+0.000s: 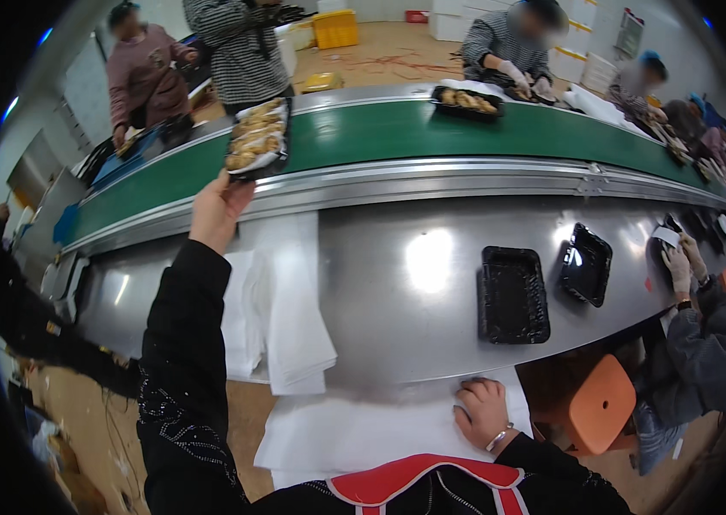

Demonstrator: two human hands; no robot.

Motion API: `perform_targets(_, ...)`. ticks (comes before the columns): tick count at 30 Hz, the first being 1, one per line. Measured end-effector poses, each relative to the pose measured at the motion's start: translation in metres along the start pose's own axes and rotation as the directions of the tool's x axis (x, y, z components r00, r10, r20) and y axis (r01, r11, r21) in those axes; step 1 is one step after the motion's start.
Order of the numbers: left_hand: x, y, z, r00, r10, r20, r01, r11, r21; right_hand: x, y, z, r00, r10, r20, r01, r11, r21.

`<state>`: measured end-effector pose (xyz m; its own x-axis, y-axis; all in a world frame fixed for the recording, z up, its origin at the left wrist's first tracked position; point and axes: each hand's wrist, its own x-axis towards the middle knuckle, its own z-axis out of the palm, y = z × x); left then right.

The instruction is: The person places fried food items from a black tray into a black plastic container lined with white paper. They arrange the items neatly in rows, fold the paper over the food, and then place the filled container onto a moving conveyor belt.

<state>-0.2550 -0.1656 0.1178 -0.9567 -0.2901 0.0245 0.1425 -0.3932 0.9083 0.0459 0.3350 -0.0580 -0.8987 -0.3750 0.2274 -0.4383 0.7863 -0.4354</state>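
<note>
My left hand (pixel 218 210) reaches out to the green conveyor belt and grips the near end of a black tray (pixel 233 171), thumb at its rim. White liner shows in that tray, with yellowish-brown lumpy food pieces (pixel 257 137) laid along it; their exact kind I cannot make out. My right hand (pixel 482 414) lies palm down with nothing in it, on white sheets (pixel 363 438) at the table's front edge, fingers somewhat apart. Between my arms, stacked white liner sheets (pixel 290 309) hang over that edge. Two black trays without food, one nearer (pixel 513 296) and one tilted (pixel 586 264), rest right of centre.
The green belt (pixel 363 137) runs across behind the steel table (pixel 380 326). Another filled black tray (pixel 467 101) is on it, before a gloved person. At the right, a co-worker's gloved hands (pixel 682 262) handle a black tray. An orange stool (pixel 603 403) stands below.
</note>
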Motion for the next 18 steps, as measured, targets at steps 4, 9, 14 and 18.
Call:
perform_targets(4,0.075,-0.020,-0.012,0.995,0.031,-0.099,-0.028,0.999,0.035,0.006,0.006,0.001,0.998,0.049,0.049,-0.050,0.999,0.019)
perform_targets(9,0.115,-0.049,-0.033,0.982,0.004,-0.191,0.028,0.986,0.164,0.015,0.012,0.000,0.992,0.090,0.085,-0.087,0.996,-0.033)
perform_targets(14,0.087,-0.027,-0.040,0.965,-0.225,-0.135,0.261,0.873,0.411,0.012,0.025,0.005,0.991,0.092,0.095,-0.090,0.996,-0.029)
perform_targets(18,0.022,-0.040,0.074,0.917,-0.342,0.204,0.078,0.655,0.752,0.016,0.033,0.013,0.990,0.100,0.097,-0.102,0.995,0.014)
